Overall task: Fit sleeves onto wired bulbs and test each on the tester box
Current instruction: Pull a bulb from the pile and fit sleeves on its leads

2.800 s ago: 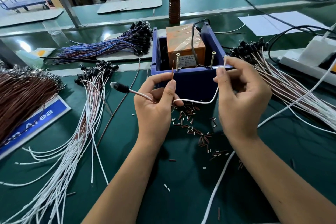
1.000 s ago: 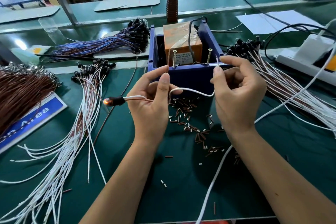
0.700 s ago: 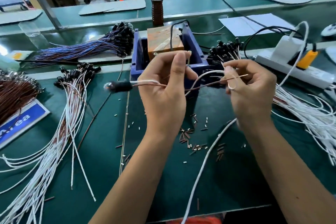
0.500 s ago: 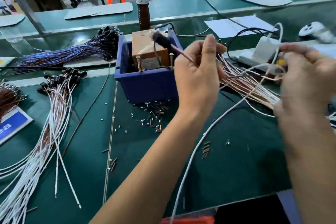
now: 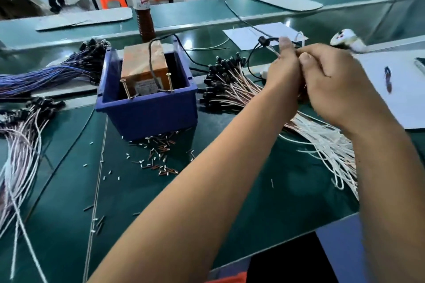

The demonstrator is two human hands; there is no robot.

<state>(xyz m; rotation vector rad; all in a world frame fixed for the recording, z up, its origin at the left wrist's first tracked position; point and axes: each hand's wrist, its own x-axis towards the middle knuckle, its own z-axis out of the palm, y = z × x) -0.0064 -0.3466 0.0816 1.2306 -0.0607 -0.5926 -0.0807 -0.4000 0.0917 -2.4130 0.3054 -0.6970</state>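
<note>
At far left on the green tabletop (image 5: 161, 202), a loose bundle of white-and-pink wired bulbs with black caps (image 5: 20, 145) lies fanned out; behind it lies a blue-wired bundle (image 5: 46, 73). At centre stands the blue plastic tester box (image 5: 147, 112), holding an orange-brown block and two upright brass screws (image 5: 169, 82); the label on the block is too small to read. Short brown and white sleeves (image 5: 158, 156) are scattered just in front of the box.

Since a second ago, both hands have left the tester box and moved right, over the pile of finished wired bulbs (image 5: 230, 85). The left hand (image 5: 284, 76) pinches the leads of one black-capped wired bulb (image 5: 263, 41), held up with its cap unlit. The right hand (image 5: 331, 85) is curled against the left, apparently gripping the same leads. Judgement: this bulb has passed testing and is being added to the right-hand pile.

The brown-liquid bottle (image 5: 143, 16) behind carries a label that is illegible.
</note>
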